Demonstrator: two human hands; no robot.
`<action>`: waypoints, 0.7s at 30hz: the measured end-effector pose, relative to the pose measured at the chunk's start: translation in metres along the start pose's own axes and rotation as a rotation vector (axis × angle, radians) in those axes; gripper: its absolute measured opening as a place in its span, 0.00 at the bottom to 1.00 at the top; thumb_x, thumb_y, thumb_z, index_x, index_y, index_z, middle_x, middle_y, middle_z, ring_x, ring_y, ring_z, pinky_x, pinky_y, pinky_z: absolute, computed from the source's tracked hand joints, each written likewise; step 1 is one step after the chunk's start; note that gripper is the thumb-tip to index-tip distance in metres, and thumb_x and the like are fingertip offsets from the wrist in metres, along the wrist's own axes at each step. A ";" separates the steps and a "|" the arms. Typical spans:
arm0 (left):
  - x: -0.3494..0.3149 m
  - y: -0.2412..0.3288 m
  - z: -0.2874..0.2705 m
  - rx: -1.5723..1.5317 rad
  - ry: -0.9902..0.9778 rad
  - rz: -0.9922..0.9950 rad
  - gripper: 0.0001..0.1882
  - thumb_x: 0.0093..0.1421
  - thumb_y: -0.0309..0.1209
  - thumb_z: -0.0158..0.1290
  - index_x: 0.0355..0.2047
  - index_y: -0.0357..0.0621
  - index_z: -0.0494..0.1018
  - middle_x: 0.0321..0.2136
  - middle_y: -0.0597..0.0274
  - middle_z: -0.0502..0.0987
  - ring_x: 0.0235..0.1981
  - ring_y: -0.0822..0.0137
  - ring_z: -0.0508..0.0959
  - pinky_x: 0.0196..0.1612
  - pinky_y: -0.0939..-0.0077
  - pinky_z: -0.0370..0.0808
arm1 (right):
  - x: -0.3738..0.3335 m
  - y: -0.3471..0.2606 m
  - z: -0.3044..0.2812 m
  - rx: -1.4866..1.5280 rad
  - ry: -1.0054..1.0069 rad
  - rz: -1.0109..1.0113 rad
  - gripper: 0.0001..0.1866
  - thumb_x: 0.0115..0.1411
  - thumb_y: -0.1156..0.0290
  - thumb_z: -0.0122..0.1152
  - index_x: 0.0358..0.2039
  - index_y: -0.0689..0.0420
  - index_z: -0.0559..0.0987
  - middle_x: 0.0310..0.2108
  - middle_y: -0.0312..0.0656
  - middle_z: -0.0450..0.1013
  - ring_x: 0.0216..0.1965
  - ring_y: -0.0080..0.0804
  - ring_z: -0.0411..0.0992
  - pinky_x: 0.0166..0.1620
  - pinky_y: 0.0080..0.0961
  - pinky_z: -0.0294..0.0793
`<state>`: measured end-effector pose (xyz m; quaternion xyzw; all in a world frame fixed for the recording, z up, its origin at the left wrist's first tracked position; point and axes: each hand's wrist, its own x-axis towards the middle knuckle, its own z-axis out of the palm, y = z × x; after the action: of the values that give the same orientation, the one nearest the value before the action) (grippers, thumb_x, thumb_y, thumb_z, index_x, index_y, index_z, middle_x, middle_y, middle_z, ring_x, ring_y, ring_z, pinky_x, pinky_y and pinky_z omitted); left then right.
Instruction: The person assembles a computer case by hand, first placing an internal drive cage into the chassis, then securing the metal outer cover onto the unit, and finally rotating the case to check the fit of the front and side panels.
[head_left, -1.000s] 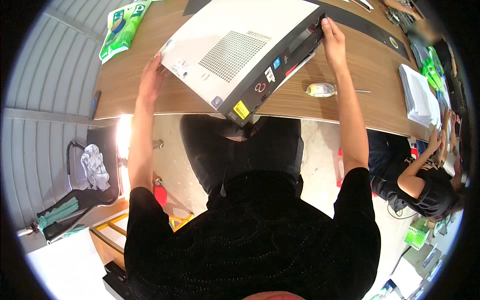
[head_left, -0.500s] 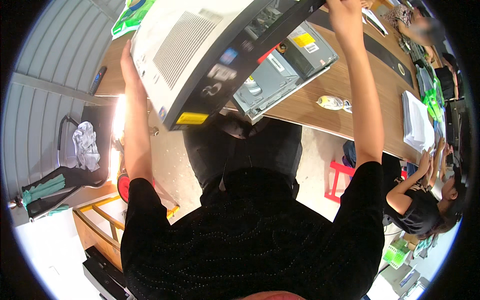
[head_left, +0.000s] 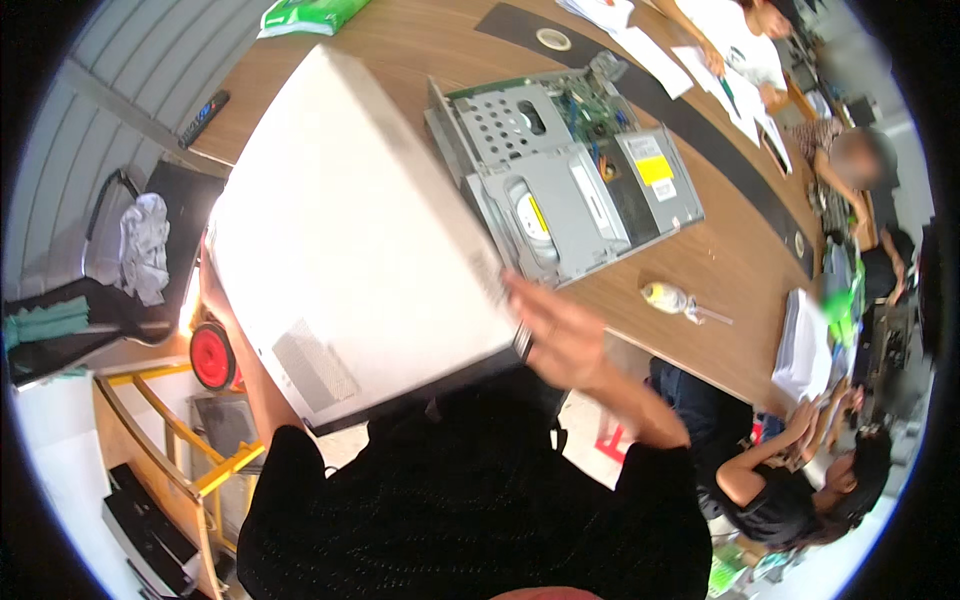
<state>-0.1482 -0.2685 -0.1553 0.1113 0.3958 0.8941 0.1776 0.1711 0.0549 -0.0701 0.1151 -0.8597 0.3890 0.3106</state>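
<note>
A large white computer case cover [head_left: 350,250] with a black front edge is held up before my body, tilted. My left hand [head_left: 212,285] supports its left side; most of those fingers are hidden behind the panel. At the right edge, near the black front, my right hand [head_left: 562,335] grips the cover with its fingers along the rim. Beyond the cover on the table lies the opened desktop computer chassis [head_left: 565,185], showing a grey drive bay, a green circuit board and a power supply with a yellow label. The cover is off the chassis and overlaps part of it from view.
On the wooden table [head_left: 640,310] lie a screwdriver [head_left: 668,298] with a yellowish handle, a roll of tape [head_left: 553,39], a paper stack [head_left: 803,345], a remote control [head_left: 204,118] and a green package [head_left: 312,15]. Co-workers sit along the right and far sides. A yellow-framed cart stands at left.
The cover has come down and toward me, turning so its broad white side faces up. My right hand has dropped from the far edge to the near right edge. More of the chassis shows.
</note>
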 end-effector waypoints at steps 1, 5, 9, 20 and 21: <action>-0.017 -0.003 -0.014 -0.017 0.033 0.015 0.25 0.70 0.38 0.30 0.58 0.31 0.63 0.53 0.49 0.71 0.52 0.58 0.74 0.56 0.67 0.70 | -0.008 -0.001 0.012 0.071 -0.052 0.007 0.25 0.55 0.65 0.65 0.51 0.63 0.76 0.54 0.58 0.69 0.49 0.52 0.74 0.48 0.34 0.77; -0.060 -0.014 -0.049 -0.113 0.276 0.078 0.27 0.68 0.40 0.29 0.61 0.36 0.60 0.56 0.48 0.68 0.56 0.54 0.70 0.59 0.61 0.67 | -0.026 0.001 0.047 0.123 -0.207 -0.112 0.20 0.54 0.68 0.64 0.46 0.61 0.77 0.54 0.56 0.69 0.47 0.50 0.75 0.45 0.34 0.79; -0.082 -0.023 -0.086 -0.184 0.302 0.187 0.27 0.68 0.41 0.29 0.61 0.39 0.59 0.57 0.49 0.67 0.57 0.54 0.70 0.60 0.60 0.67 | -0.019 -0.003 0.060 0.146 -0.311 -0.098 0.18 0.53 0.71 0.64 0.46 0.57 0.78 0.54 0.54 0.69 0.44 0.48 0.76 0.43 0.33 0.79; -0.042 -0.009 -0.060 -0.151 0.474 0.087 0.26 0.70 0.41 0.29 0.61 0.41 0.59 0.55 0.52 0.69 0.54 0.56 0.72 0.56 0.60 0.70 | 0.072 0.024 0.053 -0.159 -0.272 -0.022 0.18 0.51 0.81 0.59 0.44 0.69 0.76 0.46 0.62 0.73 0.43 0.53 0.77 0.44 0.35 0.78; -0.037 -0.004 -0.055 -0.155 0.473 0.089 0.26 0.70 0.41 0.29 0.61 0.41 0.59 0.55 0.52 0.69 0.54 0.56 0.72 0.56 0.60 0.70 | 0.080 0.029 0.049 -0.193 -0.237 0.001 0.17 0.53 0.79 0.58 0.45 0.71 0.76 0.44 0.63 0.74 0.44 0.52 0.77 0.45 0.34 0.77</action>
<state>-0.1320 -0.3172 -0.1970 -0.0975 0.3514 0.9299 0.0485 0.0741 0.0415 -0.0621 0.1295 -0.9237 0.2882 0.2165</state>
